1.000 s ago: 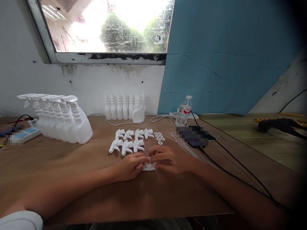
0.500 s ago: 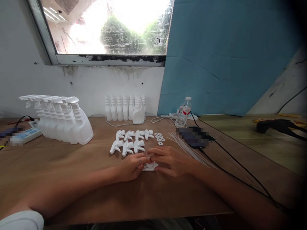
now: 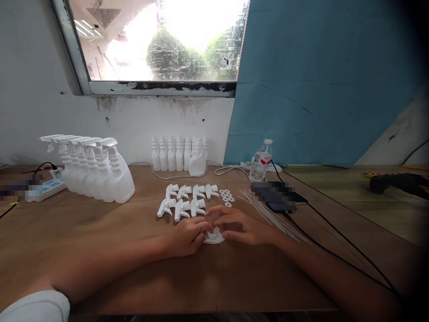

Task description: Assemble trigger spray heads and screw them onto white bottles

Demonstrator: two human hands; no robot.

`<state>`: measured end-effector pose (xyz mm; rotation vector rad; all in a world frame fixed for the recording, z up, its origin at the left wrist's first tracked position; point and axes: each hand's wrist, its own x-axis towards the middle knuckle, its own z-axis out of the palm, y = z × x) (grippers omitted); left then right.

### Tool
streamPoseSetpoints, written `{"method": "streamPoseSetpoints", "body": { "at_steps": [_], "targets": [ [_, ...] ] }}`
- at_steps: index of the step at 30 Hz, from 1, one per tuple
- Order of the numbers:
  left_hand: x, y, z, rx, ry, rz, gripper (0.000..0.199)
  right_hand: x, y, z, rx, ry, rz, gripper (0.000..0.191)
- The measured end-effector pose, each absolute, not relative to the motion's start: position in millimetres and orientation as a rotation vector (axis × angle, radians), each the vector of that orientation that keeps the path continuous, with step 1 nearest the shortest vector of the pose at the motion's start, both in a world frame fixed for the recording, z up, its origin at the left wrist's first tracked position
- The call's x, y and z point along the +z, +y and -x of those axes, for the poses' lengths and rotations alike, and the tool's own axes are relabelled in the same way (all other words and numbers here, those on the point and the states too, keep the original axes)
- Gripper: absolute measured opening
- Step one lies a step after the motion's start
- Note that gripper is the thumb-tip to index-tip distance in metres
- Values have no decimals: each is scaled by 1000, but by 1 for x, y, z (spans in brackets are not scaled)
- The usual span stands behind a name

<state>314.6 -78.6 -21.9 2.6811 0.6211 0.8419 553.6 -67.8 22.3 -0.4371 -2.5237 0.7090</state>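
Note:
A white trigger spray head [image 3: 214,236] lies on the table between my hands, its round collar facing up. My left hand [image 3: 190,235], with a ring on one finger, is closed on its left side. From the right, my right hand [image 3: 239,226] arches over the collar with fingers bent and thumb apart; its fingertips meet the left hand's there, and whether they pinch anything small is hidden. Just beyond stand two rows of white trigger spray heads [image 3: 182,209]. To their right lies a cluster of white ring washers [image 3: 227,197].
Thin white tubes [image 3: 264,212] lie right of my right hand, beside a phone [image 3: 275,197] with black cables. A water bottle [image 3: 261,161] stands behind. White bottles [image 3: 171,154] line the wall; bottles with spray heads [image 3: 100,174] stand at left, near a power strip [image 3: 45,190].
The view has shifted slightly, so everything sits a little further right and lower. My right fingers have moved slightly at the spray head's collar, which shows more now.

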Motion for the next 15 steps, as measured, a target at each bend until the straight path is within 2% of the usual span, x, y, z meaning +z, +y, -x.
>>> {"method": "streamPoseSetpoints", "body": {
  "at_steps": [3,8,10,12,15],
  "targets": [
    [-22,-78,-315,806,655,-2669,21,19,-54,-568,619,-2424,619,27],
    [-25,-76,-315,807,665,-2664,21,24,-23,-608,34,-2580,1217,28],
    [-26,-75,-315,816,656,-2661,20,27,-12,-625,-59,-2631,1460,33],
    [-26,-75,-315,818,657,-2663,20,29,-5,-640,-10,-2602,1694,38],
    [-26,-75,-316,814,668,-2669,19,27,0,-658,251,-2533,1942,40]
  ]
}}
